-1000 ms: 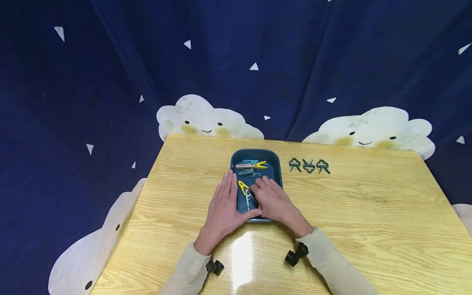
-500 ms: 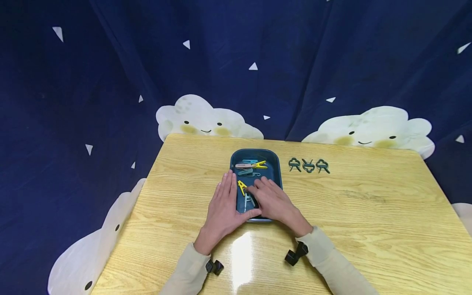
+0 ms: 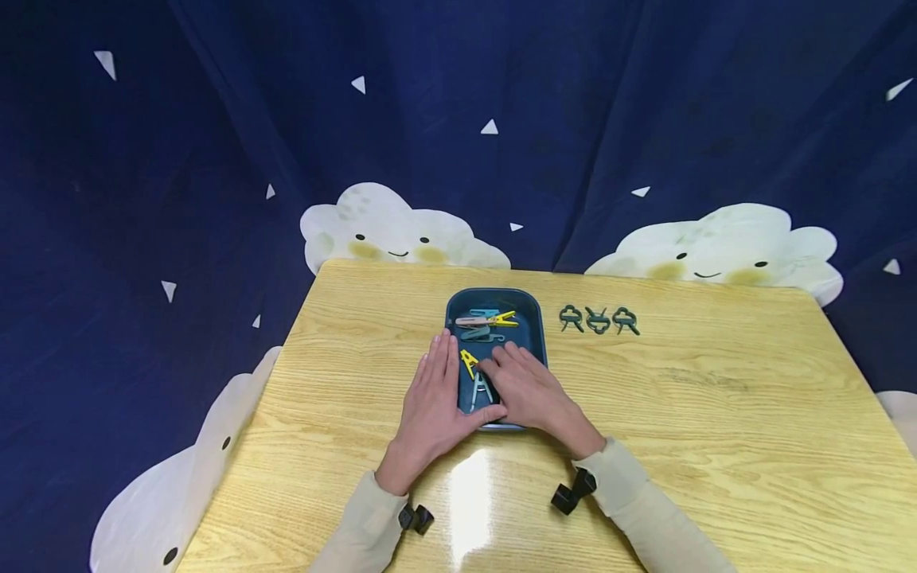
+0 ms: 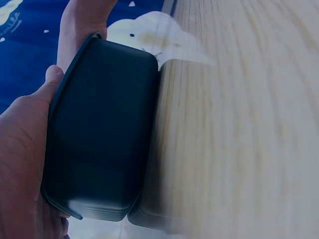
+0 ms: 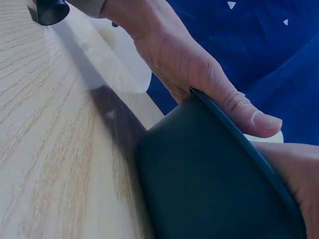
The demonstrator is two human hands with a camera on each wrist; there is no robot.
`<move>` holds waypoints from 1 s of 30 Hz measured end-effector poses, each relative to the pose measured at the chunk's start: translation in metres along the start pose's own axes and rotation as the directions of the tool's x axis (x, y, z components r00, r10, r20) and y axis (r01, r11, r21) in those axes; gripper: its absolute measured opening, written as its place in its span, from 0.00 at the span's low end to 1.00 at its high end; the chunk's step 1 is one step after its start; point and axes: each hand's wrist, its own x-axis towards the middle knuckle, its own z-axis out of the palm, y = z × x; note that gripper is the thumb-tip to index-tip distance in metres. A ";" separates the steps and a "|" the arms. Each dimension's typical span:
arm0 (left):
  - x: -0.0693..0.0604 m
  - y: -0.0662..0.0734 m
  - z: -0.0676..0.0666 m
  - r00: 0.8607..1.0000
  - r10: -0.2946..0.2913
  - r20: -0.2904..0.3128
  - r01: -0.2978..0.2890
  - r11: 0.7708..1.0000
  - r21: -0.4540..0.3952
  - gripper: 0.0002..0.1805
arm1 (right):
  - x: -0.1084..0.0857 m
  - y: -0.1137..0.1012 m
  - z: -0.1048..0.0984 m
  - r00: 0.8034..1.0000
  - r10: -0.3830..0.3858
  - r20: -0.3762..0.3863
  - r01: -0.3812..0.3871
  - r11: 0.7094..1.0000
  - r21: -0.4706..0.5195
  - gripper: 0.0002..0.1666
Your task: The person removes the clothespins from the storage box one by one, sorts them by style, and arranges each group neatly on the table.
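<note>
L hand (image 3: 433, 402) spread: fingers straight, tog., laid along the L side of the dark blue tray (image 3: 527, 330), thumb out over the near rim. Thumb tip right by R hand (image 3: 533, 390); can't tell if they touch. R hand comes over the tray's R side, fingers bent down inside; tips hidden, so can't tell if they pinch anything.

Tray sits betw. both hands. Just L of R fingers, a lt. blue clip (image 3: 476, 387), legs toward the L thumb; yellow clip (image 3: 469, 360) at its top end, betw. the two hands. Ahead of the fingertips, a cluster at the tray's far end: teal hooked clip (image 3: 476, 335), then pink clip (image 3: 471, 322) w/ a second yellow clip (image 3: 505, 319) at its R end, blue clip (image 3: 484, 312) farthest.

Fwd & R of R hand, outside the tray: 3 dk. green clips (image 3: 571, 320) in a row on the wood table (image 3: 716, 350), middle one facing opp. way.

Back of the hands: beige sleeves (image 3: 361, 517), blk. wrist devices (image 3: 415, 519).

Well beyond: navy curtain (image 3: 430, 119) w/ smiling clouds (image 3: 401, 227), white triangles. Pale script on it, top L of left wrist view, reads approx. "mile"; blurry.
</note>
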 end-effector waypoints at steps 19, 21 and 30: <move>-0.001 -0.001 0.000 1.000 0.001 -0.016 -0.001 1.000 0.005 0.73 | 0.003 -0.002 0.000 1.000 0.021 -0.006 -0.021 0.999 -0.028 0.37; 0.000 -0.001 -0.001 1.000 0.004 -0.023 -0.004 1.000 -0.002 0.73 | 0.003 -0.001 0.000 0.999 0.035 -0.024 -0.035 0.999 -0.019 0.33; 0.000 -0.002 0.002 0.999 0.021 -0.045 -0.022 1.000 -0.017 0.73 | 0.002 0.001 0.003 0.999 0.021 -0.046 -0.023 0.999 -0.022 0.33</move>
